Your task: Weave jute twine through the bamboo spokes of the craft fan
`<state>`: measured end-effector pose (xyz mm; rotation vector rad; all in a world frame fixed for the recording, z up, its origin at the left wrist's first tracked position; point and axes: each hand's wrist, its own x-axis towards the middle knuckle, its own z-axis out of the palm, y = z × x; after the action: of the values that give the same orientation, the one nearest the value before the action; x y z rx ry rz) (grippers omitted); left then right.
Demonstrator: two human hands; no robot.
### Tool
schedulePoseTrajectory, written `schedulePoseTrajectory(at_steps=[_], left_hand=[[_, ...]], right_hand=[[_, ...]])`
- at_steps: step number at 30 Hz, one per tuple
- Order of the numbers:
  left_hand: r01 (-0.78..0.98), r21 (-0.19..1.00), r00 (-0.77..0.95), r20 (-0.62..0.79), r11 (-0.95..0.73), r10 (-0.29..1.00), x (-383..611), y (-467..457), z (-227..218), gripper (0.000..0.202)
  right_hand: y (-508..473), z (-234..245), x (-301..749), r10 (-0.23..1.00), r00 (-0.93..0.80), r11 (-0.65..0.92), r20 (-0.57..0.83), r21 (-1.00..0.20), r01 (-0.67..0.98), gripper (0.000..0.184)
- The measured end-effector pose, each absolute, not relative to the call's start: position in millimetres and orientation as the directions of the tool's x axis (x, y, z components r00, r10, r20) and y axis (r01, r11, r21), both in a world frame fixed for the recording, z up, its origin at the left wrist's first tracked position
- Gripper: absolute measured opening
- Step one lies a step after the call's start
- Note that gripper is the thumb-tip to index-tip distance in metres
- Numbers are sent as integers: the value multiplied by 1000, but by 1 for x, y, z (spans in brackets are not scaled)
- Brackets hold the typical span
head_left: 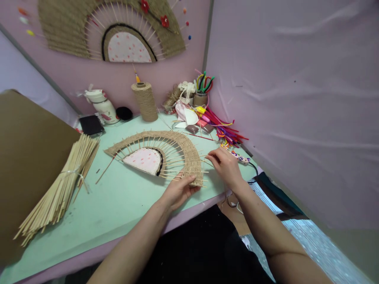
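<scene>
A half-round woven fan (166,148) lies on the pale green table (118,205). It has thin wooden sticks as spokes, jute twine woven across them and a pink spotted fabric centre (144,160). My left hand (179,191) grips the fan's near right end, thumb on top of the weave. My right hand (225,165) is closed in a pinch just right of the stick tips, apparently on a thin strand of twine that is hard to make out.
A tied bundle of wooden sticks (63,183) lies at the left beside a brown cardboard sheet (26,157). A jute spool (145,101), a white bottle (102,105), pipe cleaners (225,130) and craft bits crowd the back. A finished fan (112,29) hangs on the pink wall.
</scene>
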<state>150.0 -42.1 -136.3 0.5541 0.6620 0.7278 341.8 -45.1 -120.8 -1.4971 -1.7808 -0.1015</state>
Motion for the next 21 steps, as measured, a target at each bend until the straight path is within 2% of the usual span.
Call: schedulePoseTrajectory(at_steps=[5, 10, 15, 21], left_hand=[[-412, 657, 567, -359, 632, 742, 150, -45, -136, 57], [-445, 634, 605, -308, 633, 734, 149, -49, -135, 53], [-492, 591, 593, -310, 639, 743, 148, -55, -136, 58], [-498, 569, 590, -331, 654, 737, 147, -60, -140, 58]], right_hand=[[-32, -110, 345, 883, -96, 274, 459, -340, 899, 15], [-27, -107, 343, 929, -126, 249, 347, -335, 909, 14], [-31, -109, 341, 931, -133, 260, 340, -363, 895, 10], [-36, -114, 342, 907, -129, 296, 402, -387, 873, 12]])
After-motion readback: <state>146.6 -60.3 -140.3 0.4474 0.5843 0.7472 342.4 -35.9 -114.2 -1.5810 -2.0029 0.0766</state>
